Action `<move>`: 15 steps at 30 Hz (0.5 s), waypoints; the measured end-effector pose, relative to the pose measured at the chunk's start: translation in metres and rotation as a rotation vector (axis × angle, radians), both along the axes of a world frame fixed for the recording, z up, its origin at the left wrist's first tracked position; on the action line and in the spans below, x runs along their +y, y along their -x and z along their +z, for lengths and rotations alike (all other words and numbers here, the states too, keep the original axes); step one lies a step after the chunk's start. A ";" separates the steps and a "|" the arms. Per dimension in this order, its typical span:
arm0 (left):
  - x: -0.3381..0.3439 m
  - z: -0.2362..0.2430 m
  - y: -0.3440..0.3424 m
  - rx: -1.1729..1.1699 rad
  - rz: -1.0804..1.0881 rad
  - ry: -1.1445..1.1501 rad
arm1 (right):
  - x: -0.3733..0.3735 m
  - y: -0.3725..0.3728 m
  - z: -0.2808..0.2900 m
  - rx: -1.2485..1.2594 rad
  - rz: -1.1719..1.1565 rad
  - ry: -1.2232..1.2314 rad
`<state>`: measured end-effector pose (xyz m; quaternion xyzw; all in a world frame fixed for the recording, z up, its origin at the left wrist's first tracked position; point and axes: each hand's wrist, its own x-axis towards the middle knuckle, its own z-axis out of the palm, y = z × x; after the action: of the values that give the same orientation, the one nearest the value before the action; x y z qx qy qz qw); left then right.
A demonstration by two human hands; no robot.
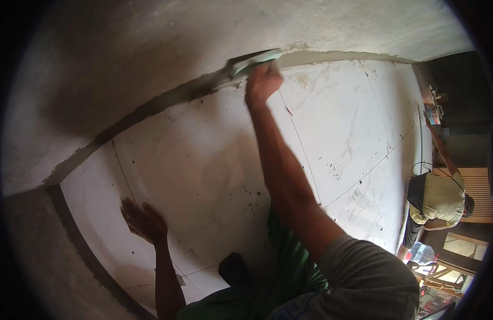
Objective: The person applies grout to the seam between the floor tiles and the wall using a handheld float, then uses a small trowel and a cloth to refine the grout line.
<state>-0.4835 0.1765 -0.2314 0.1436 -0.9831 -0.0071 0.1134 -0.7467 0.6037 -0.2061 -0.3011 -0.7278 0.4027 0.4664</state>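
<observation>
My right hand [264, 84] grips a pale green flat plastering float [255, 62], blurred by motion. The float lies against a strip of damp grey mortar [172, 99] that runs along the foot of the grey cement wall [150, 48]. Its handle is mostly hidden by my fingers. Over on the left, my left hand [145, 220] rests flat on the white veined floor tiles [204, 165], fingers stretched out and nothing in it. Dark crumbs of mortar are scattered over the tiles.
A darker wall strip [78, 229] borders the tiles at left. My dark shoe [235, 268] stands on the tiles. At right, another person [441, 194] in a yellowish shirt bends with one arm extended. Near them are a clear water jug [421, 254] and wooden pieces [444, 276].
</observation>
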 end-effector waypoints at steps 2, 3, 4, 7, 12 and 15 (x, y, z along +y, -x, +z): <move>0.005 -0.001 0.000 -0.035 0.003 0.002 | 0.033 0.000 0.005 -0.017 -0.032 0.448; 0.012 -0.001 0.006 -0.046 0.019 0.000 | 0.038 0.003 -0.002 -0.010 -0.033 0.438; 0.015 -0.001 0.008 -0.041 0.005 -0.012 | 0.042 0.003 -0.016 0.043 -0.084 0.236; 0.005 -0.002 0.002 -0.016 -0.019 0.019 | 0.026 0.011 -0.023 0.136 -0.173 -0.020; 0.011 0.001 0.005 -0.060 0.025 0.018 | 0.076 -0.003 -0.010 0.037 -0.003 0.172; 0.002 -0.019 0.004 0.054 -0.119 0.075 | 0.075 0.014 -0.042 0.064 -0.202 -0.222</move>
<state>-0.4873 0.1786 -0.2500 0.0805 -0.9860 0.0189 0.1445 -0.7608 0.6782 -0.2485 -0.3062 -0.7185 0.2803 0.5581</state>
